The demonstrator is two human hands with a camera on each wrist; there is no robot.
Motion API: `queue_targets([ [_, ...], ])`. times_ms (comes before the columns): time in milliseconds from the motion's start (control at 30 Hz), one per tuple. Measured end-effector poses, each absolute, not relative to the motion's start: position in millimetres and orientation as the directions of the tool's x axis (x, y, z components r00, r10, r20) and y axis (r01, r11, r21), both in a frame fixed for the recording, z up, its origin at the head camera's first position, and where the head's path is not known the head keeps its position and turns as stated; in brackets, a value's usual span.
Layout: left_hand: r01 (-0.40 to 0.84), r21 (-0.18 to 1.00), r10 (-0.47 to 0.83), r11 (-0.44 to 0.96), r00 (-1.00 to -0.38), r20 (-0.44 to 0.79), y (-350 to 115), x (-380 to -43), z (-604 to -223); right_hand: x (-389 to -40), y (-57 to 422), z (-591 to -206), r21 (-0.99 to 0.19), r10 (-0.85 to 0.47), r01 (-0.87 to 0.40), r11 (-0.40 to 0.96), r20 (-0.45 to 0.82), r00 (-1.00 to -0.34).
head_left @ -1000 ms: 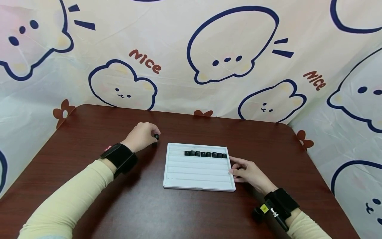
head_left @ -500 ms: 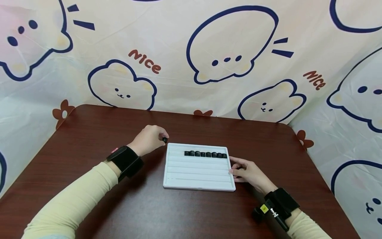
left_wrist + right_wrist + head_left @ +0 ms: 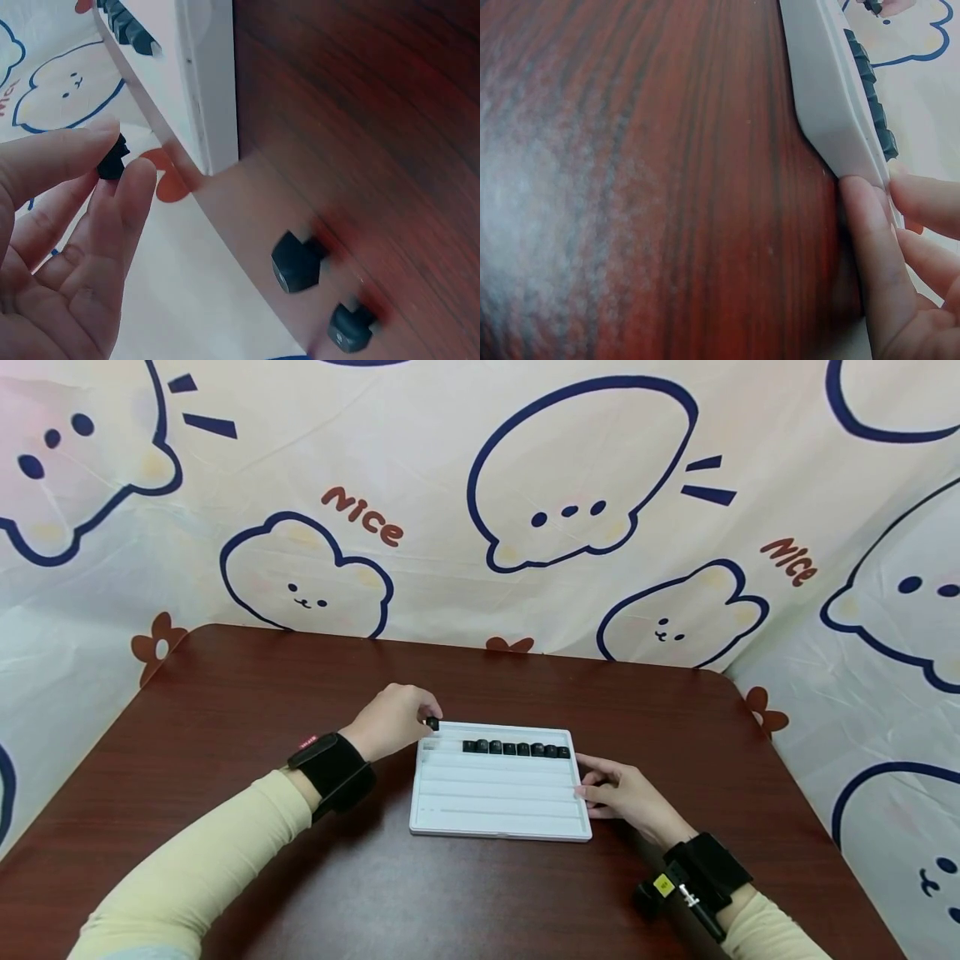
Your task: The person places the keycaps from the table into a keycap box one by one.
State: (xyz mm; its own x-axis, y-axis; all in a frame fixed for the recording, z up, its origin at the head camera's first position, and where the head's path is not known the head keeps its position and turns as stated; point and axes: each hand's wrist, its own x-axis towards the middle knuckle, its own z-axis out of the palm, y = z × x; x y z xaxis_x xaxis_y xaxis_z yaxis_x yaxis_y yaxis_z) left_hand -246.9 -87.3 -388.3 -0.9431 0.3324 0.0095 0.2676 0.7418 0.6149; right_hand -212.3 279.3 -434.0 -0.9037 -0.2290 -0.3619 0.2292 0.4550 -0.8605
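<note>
My left hand [image 3: 392,718] pinches a small black keycap [image 3: 113,159] between thumb and fingertips, over the far left corner of a white ridged tray [image 3: 498,802]. Along the tray's top groove sits a row of several black keycaps [image 3: 510,748], reaching to the right side, with the groove's left part bare. My right hand [image 3: 630,793] grips the tray's right edge, its thumb [image 3: 870,214] against the side and the other fingers beyond it.
Two loose keycaps, one larger [image 3: 296,262] and one smaller [image 3: 351,328], lie on the table beside the tray in the left wrist view; my left hand and wrist hide them from the head view. A printed curtain [image 3: 435,460] rises behind the brown table [image 3: 360,893].
My left hand has carried the keycap rightward and toward me, from the table left of the tray to its far left corner. My right hand and the tray have stayed put.
</note>
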Motion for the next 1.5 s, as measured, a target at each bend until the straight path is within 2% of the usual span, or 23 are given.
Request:
queue_targets([
  [300,0.252,0.590,0.344,0.767,-0.938,-0.047,-71.7,-245.9,-392.9,-212.3,278.6,-434.1,-0.866,-0.234,0.230,0.444,-0.360,-0.903],
  [667,0.303,0.546,0.385,0.781,-0.922,-0.038,-60.3,-245.7,-398.5,-212.2,277.6,-433.5,-0.858,-0.218,0.234,0.457,-0.363,-0.906],
  [1500,0.321,0.502,0.398,0.803,-0.916,-0.051,-49.9,-245.9,-400.2,-211.0,279.7,-433.6,-0.866,-0.226,0.230,0.443,-0.356,-0.907],
])
